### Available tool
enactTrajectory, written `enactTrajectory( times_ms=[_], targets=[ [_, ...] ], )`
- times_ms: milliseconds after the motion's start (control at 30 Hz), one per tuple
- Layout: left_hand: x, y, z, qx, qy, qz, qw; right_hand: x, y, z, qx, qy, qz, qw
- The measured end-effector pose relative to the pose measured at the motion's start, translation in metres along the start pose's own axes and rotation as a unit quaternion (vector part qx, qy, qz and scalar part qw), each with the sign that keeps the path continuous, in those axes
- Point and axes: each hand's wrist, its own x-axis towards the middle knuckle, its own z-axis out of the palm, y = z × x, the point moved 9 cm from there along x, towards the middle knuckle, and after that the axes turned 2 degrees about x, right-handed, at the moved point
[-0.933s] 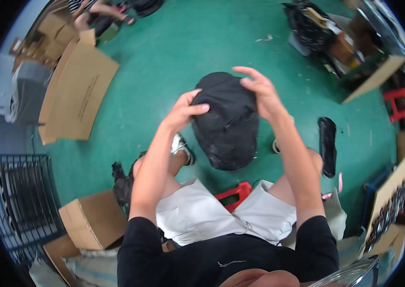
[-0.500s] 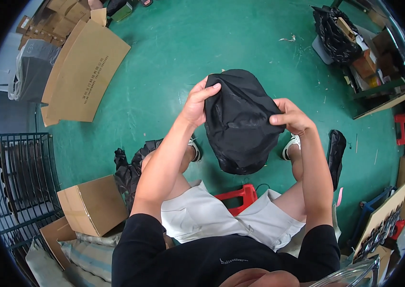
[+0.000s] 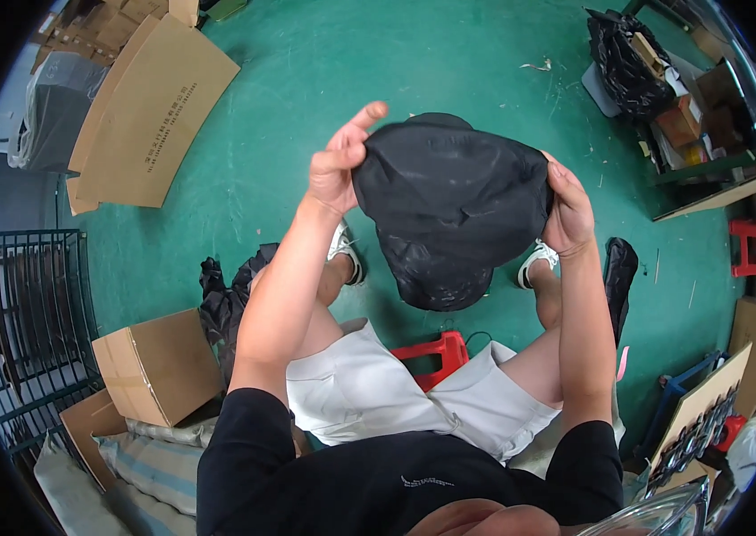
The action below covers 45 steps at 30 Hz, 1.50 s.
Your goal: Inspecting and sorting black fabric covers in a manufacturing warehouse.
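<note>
A black cloth cover (image 3: 454, 205), soft and slightly glossy, is stretched between my two hands above the floor, in front of my knees. My left hand (image 3: 339, 168) grips its left edge, with one finger sticking out away from the fabric. At the right edge my right hand (image 3: 569, 211) has its thumb along the cloth, and its other fingers are partly hidden. Wrinkles run across the middle of the cover, and its narrower lower part hangs toward me. What lies inside or beneath it, if anything, cannot be seen.
A red stool (image 3: 436, 357) is between my legs. Crumpled black plastic (image 3: 231, 299) and a cardboard box (image 3: 159, 366) are at left, near a wire rack (image 3: 34, 313). A slim black bundle (image 3: 620, 277) lies right of my right foot. A large cardboard sheet (image 3: 155, 116) leans far left.
My hands have moved apart, spreading the cover wider. The left hand has gone left, with a finger lifted off; the right hand has shifted right and now holds the side edge.
</note>
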Motion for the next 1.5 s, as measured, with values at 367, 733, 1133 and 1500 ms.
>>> enactTrajectory(
  times_ms=[367,733,1133,1500],
  targets=[
    [0.004,-0.042,-0.027,0.244,0.138,-0.182,0.943,-0.006,-0.026,-0.006,-0.018,-0.004,-0.047,0.999],
    [0.014,-0.016,-0.021,0.144,0.161,-0.054,0.975,-0.007,-0.037,-0.020,-0.215,0.141,-0.046,0.965],
    [0.009,0.012,-0.029,0.459,0.305,0.080,0.831,-0.001,-0.038,-0.027,-0.320,0.198,-0.096,0.922],
    [-0.030,0.036,0.041,0.768,0.273,0.382,0.435,-0.049,-0.063,0.050,-0.695,0.233,-0.493,0.469]
  ],
)
